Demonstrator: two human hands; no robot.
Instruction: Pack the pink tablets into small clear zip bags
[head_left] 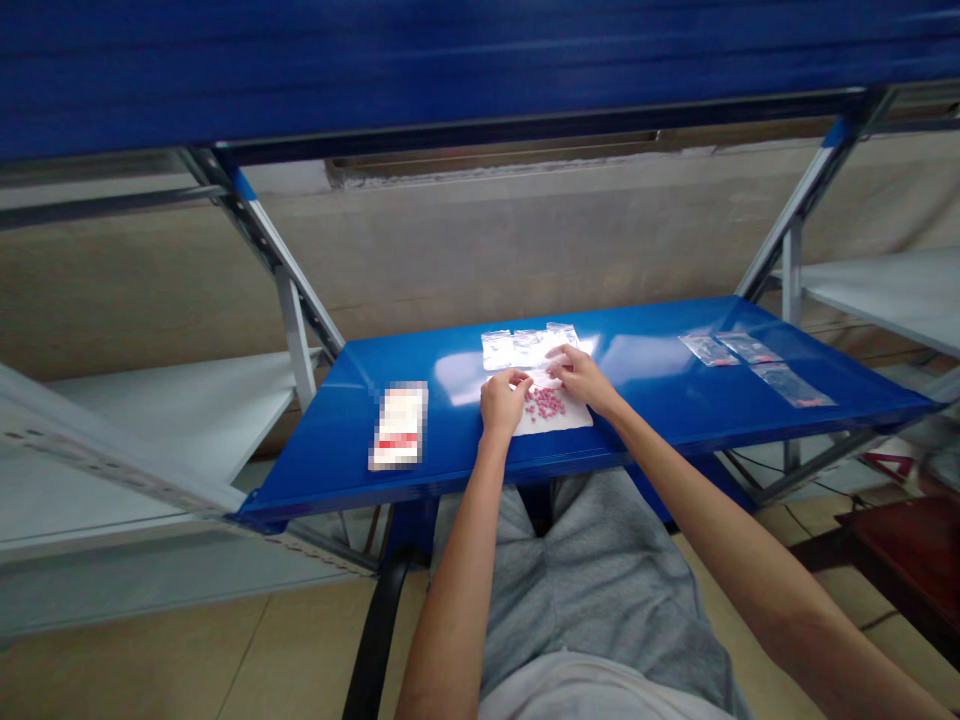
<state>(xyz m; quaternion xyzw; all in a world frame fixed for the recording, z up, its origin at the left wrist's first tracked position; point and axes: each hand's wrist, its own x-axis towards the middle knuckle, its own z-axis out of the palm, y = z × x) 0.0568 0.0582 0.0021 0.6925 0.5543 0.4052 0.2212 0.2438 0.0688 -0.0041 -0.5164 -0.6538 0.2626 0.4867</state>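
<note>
Pink bead-like pieces (545, 404) lie in a loose heap on a white sheet (566, 424) at the front of a blue table. Just left of the heap, my left hand (504, 402) is closed, thumb and fingers pinched together over the sheet. What sits in that pinch, perhaps a bit of clear plastic, is too small and bright to make out. My right hand (581, 380) hovers over the right back of the sheet, its thumb and forefinger apart. Behind the hands, several clear zip bags (496, 350) lie in a row, partly washed out by glare.
On the right of the blue table (645, 390) lie three clear bags (791, 384) with small reddish contents. A blurred-out white and red item (397, 425) lies at the left. Metal posts (281, 260) flank the table, and a blue shelf (450, 70) hangs overhead.
</note>
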